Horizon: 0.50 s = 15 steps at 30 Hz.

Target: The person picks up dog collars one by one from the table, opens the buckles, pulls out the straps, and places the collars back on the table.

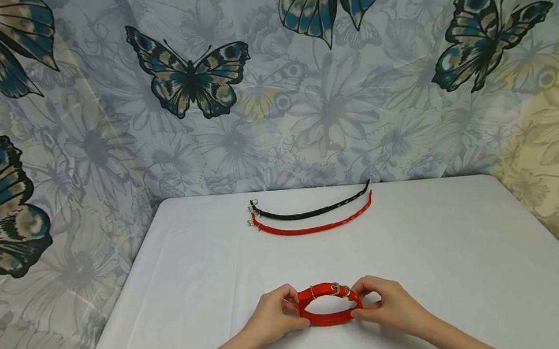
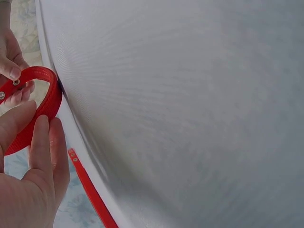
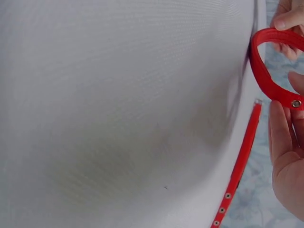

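Note:
A red pet collar (image 1: 331, 319), buckled into an oval loop, stands at the near middle of the table between both hands. Its metal buckle and a ring show on the far side of the loop. My left hand (image 1: 274, 313) pinches the loop's left end between thumb and fingers. At the other end my right hand (image 1: 389, 306) pinches the band beside the buckle. In the left wrist view the left fingers (image 2: 42, 142) lie against the collar's textured band (image 2: 53, 102). A metal eyelet shows near the right thumb in the right wrist view, on the collar (image 3: 268, 85).
Farther back on the white table (image 1: 423, 238) lie two unbuckled collars, a black one (image 1: 305, 215) and a red one (image 1: 312, 230) just in front of it. Both curve, with buckles at the left. Butterfly-patterned cloth (image 1: 328, 104) rises behind the table.

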### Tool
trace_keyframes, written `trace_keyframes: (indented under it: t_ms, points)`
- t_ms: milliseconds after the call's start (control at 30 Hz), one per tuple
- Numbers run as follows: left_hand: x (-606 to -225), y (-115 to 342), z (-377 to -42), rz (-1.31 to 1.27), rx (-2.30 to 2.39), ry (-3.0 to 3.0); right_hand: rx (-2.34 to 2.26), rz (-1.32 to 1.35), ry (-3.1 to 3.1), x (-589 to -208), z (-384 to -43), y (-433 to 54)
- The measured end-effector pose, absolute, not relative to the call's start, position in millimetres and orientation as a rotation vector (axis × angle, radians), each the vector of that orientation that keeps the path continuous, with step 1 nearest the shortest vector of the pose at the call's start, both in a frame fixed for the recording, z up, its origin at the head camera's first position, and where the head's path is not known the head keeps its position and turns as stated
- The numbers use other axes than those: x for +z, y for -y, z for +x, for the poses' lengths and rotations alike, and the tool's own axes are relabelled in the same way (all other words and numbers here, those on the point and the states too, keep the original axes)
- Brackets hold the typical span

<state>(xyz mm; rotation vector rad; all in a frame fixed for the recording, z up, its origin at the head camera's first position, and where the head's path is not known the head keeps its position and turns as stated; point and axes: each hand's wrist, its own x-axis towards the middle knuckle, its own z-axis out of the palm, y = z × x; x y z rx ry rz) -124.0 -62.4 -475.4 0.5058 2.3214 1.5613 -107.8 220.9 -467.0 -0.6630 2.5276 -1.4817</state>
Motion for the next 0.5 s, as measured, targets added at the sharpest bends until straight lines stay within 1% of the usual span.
trace_keyframes:
  t_ms: [500]
  points:
    - [-468.4, 64.0, -123.6, 0.513, 1.528, -2.354, -1.543, -0.722, -2.536, -467.9, -105.9, -221.9]
